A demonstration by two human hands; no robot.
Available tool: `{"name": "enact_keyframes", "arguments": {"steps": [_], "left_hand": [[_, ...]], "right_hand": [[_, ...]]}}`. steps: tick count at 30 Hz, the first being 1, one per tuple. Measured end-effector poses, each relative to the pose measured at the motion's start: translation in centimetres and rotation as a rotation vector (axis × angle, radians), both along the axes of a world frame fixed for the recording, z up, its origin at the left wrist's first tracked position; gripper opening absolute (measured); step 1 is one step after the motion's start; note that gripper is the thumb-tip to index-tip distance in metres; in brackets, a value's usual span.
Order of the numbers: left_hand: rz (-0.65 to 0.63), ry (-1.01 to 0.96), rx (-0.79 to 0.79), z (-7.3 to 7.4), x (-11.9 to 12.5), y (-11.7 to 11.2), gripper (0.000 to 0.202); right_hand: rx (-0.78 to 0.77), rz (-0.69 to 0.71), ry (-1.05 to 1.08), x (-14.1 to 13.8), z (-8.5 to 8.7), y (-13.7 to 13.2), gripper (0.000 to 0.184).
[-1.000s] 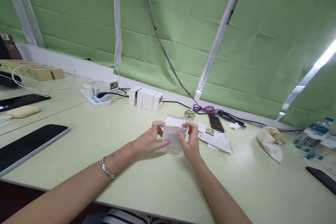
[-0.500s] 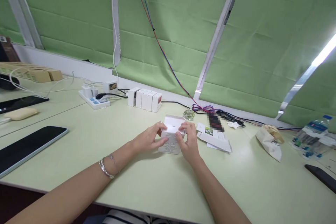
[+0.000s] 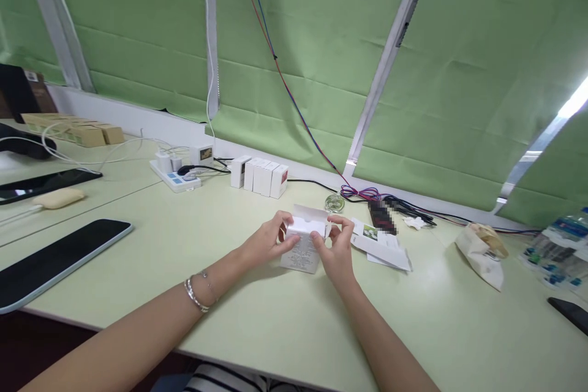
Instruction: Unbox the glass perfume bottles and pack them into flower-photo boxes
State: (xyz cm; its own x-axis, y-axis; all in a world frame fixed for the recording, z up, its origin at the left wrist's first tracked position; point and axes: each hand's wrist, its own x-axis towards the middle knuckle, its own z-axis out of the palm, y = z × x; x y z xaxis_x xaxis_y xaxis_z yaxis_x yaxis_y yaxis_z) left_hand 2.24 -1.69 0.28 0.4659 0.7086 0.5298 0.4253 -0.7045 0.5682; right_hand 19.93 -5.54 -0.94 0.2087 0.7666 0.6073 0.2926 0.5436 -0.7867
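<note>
A small white carton (image 3: 303, 249) with fine print on its front stands on the pale green desk (image 3: 257, 312), its top flap lifted. My left hand (image 3: 267, 244) grips its left side, thumb on the front. On the carton's right side my right hand (image 3: 337, 251) holds it, fingertips pinching at the open top edge. A bracelet sits on my left wrist.
A row of small white boxes (image 3: 260, 177) and a power strip (image 3: 175, 176) stand behind. A flattened leaflet (image 3: 381, 247) lies right of the carton, with a glass jar (image 3: 333, 201), cables, a paper bag (image 3: 481, 247) and bottles (image 3: 558, 248). A dark tablet (image 3: 55, 260) lies left.
Both hands stay on the carton; the fingers have shifted slightly at its open top. The view has drifted a little to the left.
</note>
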Motion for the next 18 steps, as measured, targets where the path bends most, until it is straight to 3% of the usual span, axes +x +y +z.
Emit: {"name": "enact_keyframes", "arguments": {"steps": [5,12,18], "left_hand": [[-0.018,0.011,0.017,0.4,0.0,-0.2,0.017],[-0.006,-0.094,-0.046,-0.8,0.1,0.1,0.041],[-0.037,-0.195,-0.023,-1.3,0.3,0.3,0.039]], "right_hand": [[0.075,-0.020,-0.157,0.3,0.3,0.1,0.016],[0.005,0.047,-0.215,0.6,0.8,-0.1,0.014],[0.000,0.048,-0.207,0.7,0.7,0.0,0.016]]}}
